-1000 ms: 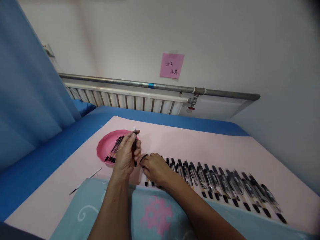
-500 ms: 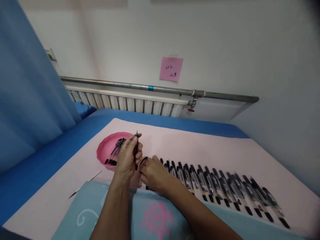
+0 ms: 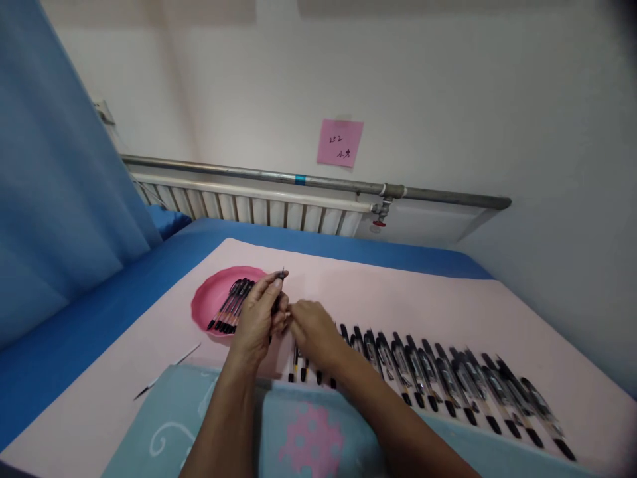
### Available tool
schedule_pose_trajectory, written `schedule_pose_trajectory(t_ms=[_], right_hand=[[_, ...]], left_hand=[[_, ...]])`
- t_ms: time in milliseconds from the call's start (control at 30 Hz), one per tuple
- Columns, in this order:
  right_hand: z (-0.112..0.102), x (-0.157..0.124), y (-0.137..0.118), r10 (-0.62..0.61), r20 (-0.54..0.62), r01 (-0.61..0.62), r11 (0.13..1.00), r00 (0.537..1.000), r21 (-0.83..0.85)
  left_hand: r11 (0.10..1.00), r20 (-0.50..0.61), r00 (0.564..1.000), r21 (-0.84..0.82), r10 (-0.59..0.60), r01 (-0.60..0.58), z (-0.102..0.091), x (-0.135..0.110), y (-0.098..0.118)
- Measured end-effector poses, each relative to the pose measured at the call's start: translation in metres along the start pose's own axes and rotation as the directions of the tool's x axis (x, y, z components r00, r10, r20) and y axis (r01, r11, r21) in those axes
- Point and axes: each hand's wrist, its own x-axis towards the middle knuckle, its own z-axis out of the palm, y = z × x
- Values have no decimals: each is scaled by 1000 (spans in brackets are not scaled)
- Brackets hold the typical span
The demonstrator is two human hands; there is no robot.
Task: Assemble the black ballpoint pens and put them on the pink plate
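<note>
My left hand (image 3: pixel 259 315) is closed around a black pen (image 3: pixel 281 275), held upright with its thin tip showing above the thumb. Close against it, my right hand (image 3: pixel 314 332) has its fingers pinched together at the left hand's fingers; what they hold is hidden. Just behind my left hand, several black-capped clear pens (image 3: pixel 231 305) lie side by side in a pink scalloped dish (image 3: pixel 204 292). To the right, a long row of similar pens (image 3: pixel 423 365) lies on the pink sheet, its left end partly covered by my right hand and forearm.
A thin white stick with a dark tip (image 3: pixel 166 372) lies on the pink sheet (image 3: pixel 149 312) at the left. Teal patterned cloth (image 3: pixel 298 425) covers the near edge. Behind the blue surface (image 3: pixel 328 240) run a radiator (image 3: pixel 259 209) and a metal pipe (image 3: pixel 338 184). A blue curtain (image 3: pixel 64 186) hangs left.
My right hand has moved up to meet the left hand's fingers, uncovering pen ends below it. A dark piece seen at its fingertips before is now hidden. The left hand's pen leans slightly right.
</note>
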Motion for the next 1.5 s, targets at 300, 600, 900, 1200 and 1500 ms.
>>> schedule_pose_trajectory(t_ms=[300,600,900,1200,1500], right_hand=[[-40,9,9,556,-249,27,377,793,926],[-38,9,5,526,-254,51,369,812,928],[-36,6,7,482,-208,-16,420,851,907],[-36,6,10,444,-155,-35,391,882,920],[-33,6,14,413,-22,-89,247,911,965]], left_hand=[[972,154,975,199,-161,129,18,-9,-9],[958,148,971,245,-188,148,19,-10,-8],[954,150,968,256,-199,156,18,-10,-7],[946,144,970,288,-198,151,17,-11,-8],[938,185,960,314,-212,146,17,-11,-9]])
